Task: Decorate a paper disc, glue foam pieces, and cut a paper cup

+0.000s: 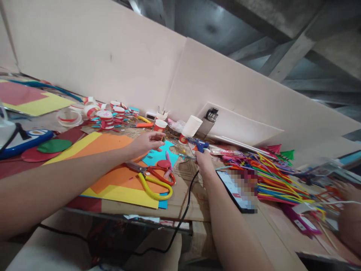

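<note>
Two hands in my view over the counter (pixel 180 205). Right hand (pixel 203 161) is closed around the blue glue gun (pixel 198 144), its black cord (pixel 184 210) trailing off the counter edge toward me. Left hand (pixel 146 143) hovers loosely open, fingers half curled, gripping nothing, above the cyan paper (pixel 158 155). Just beside it, toward me: scissors (pixel 152 180) with yellow and red handles, lying on orange paper (pixel 118 177). A phone (pixel 235 190) lies right of the right forearm, beside a heap of coloured sticks (pixel 276 180).
</note>
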Demonstrator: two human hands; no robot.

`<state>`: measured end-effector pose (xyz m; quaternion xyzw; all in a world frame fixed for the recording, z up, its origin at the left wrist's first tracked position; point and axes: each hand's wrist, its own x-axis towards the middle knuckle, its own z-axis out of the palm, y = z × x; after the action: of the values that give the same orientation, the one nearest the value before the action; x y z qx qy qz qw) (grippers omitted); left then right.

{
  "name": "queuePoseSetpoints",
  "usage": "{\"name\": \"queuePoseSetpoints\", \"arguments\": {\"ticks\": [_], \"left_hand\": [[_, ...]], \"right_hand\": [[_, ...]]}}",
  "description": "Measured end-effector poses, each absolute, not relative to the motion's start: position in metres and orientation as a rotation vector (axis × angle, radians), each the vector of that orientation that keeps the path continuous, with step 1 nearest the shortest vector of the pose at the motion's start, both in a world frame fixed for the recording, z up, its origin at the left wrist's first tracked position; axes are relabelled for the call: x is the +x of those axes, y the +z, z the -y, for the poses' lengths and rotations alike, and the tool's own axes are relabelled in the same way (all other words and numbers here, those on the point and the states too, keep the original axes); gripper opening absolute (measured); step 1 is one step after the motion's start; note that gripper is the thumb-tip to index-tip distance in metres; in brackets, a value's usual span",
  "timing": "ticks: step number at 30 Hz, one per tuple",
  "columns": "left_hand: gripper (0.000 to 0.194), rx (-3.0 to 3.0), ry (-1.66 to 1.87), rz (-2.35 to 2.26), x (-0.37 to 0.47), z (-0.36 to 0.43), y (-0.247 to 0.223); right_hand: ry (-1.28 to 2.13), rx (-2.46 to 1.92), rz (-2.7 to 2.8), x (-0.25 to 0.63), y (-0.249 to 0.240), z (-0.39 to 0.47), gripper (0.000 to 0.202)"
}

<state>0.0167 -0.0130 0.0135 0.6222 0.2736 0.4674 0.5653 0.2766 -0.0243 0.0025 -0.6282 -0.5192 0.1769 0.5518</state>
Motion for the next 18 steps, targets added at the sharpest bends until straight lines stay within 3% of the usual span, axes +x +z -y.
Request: {"name": "queuePoseSetpoints", "arguments": {"ticks": [9, 18], "left_hand": [[0.044, 1.463, 1.171, -0.718, 0.008, 0.004, 0.017], [0.043, 1.518, 1.183, -0.748, 0.004, 0.002, 0.018]], "right_hand": [[0.798, -1.131, 1.233, 0.223, 0.038, 0.070, 0.042], [0.663, -1.169, 1.560, 0.213, 0.040, 0.085, 0.024]]}}
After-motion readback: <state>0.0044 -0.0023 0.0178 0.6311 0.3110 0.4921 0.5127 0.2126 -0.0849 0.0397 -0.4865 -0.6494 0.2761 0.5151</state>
